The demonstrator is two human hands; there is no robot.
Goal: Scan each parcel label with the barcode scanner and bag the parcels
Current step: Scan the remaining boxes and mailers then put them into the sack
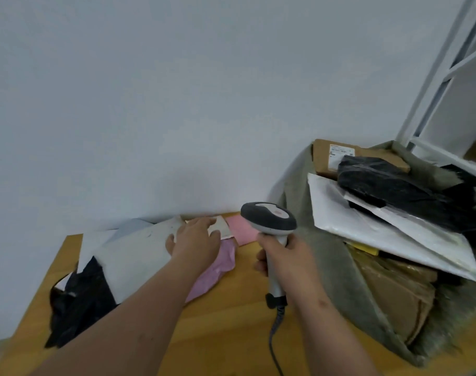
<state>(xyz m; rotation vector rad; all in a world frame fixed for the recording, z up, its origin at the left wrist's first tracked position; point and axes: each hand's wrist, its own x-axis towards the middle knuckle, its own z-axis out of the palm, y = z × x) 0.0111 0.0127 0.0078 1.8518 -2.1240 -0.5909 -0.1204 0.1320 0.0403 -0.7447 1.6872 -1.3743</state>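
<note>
Reaching for the next parcel, scanner at the ready.
Left hand fingers lie spread on a white mailer on the surface; right hand fingers wrap the barcode scanner upright. Next: expose a label, aim, then drop it into the bag alongside.

The table is orange-brown wood; on it lie a pink parcel, a white parcel and a black parcel; the scanner is grey and white.
</note>
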